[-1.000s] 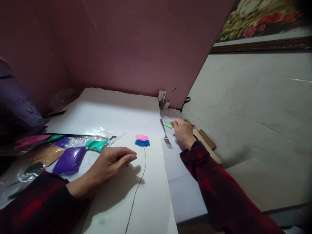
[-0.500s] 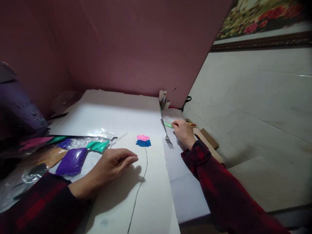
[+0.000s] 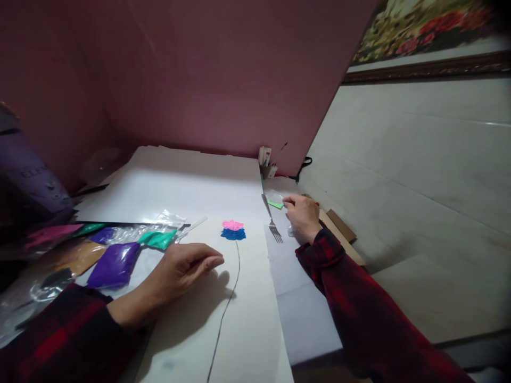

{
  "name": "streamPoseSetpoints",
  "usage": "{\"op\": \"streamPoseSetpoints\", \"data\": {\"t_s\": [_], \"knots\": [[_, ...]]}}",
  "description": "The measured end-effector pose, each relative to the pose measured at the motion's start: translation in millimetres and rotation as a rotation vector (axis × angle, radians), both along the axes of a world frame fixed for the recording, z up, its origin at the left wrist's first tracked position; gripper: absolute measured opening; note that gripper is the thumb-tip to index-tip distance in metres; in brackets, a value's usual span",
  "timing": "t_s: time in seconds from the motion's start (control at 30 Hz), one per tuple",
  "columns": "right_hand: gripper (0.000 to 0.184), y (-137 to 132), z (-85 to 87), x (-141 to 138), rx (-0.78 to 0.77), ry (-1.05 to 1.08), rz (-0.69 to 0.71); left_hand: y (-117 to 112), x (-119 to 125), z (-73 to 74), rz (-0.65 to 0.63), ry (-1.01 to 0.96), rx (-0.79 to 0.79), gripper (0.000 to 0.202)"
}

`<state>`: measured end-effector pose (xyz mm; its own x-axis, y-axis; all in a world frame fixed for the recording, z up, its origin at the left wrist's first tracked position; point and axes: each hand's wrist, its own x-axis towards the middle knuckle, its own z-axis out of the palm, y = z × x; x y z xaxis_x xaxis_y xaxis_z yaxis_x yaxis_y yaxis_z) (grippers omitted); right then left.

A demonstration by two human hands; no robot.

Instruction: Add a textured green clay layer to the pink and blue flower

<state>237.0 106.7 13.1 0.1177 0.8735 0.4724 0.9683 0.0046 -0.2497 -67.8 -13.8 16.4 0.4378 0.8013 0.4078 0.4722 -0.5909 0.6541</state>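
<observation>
My left hand (image 3: 179,276) hovers over a white sheet of paper (image 3: 255,319), fingers curled and thumb against them; anything inside is hidden. Drawn on the sheet is a dark curved line (image 3: 228,303), topped by a patch of blue clay (image 3: 233,234) and a bumpy pink one (image 3: 232,225). To the right of the sheet, my right hand (image 3: 302,215) has its fingertips pinched together beside a clear bag with a bright green strip (image 3: 275,204). Whether the fingers grip the bag or something small I cannot tell. A metal fork (image 3: 272,221) lies just left of that hand.
Bags of coloured clay lie at left, among them purple (image 3: 114,266), teal (image 3: 157,239) and orange (image 3: 82,259). Large white boards (image 3: 179,183) are at the back, with a pen holder (image 3: 266,162) beside them. Cardboard (image 3: 339,226) lies by the right wall.
My right hand has drawn slightly away from the green strip, so more of the strip and its clear bag shows. My left hand keeps its pose; the view has shifted slightly.
</observation>
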Motion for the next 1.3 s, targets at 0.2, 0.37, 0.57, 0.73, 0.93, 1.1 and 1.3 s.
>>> {"op": "streamPoseSetpoints", "data": {"t_s": [0.2, 0.37, 0.57, 0.73, 0.93, 1.1, 1.3], "knots": [[0.024, 0, -0.3, 0, -0.004, 0.024, 0.007, -1, 0, 1.4, -0.015, 0.0, 0.019, 0.018], [0.028, 3, -3.1, 1, -0.028, 0.033, 0.024, -2, 0, 1.6, -0.016, 0.011, 0.006, 0.019], [0.023, 4, -4.0, 1, -0.007, 0.027, 0.021, -1, 0, -2.0, -0.024, 0.01, 0.034, 0.02], [0.02, 1, -0.8, -1, -0.002, 0.015, 0.018, 1, 0, -3.0, -0.026, 0.019, 0.061, 0.018], [0.026, -1, 1.5, -3, -0.009, -0.002, 0.0, 0, -1, -3.9, -0.035, 0.025, 0.082, 0.018], [0.024, 0, 0.1, -3, -0.021, 0.018, -0.002, 2, -2, -4.9, -0.037, 0.06, 0.125, 0.019], [0.022, 2, -2.2, -1, -0.016, 0.049, 0.002, 4, -5, -8.6, -0.035, 0.103, 0.169, 0.02]]}}
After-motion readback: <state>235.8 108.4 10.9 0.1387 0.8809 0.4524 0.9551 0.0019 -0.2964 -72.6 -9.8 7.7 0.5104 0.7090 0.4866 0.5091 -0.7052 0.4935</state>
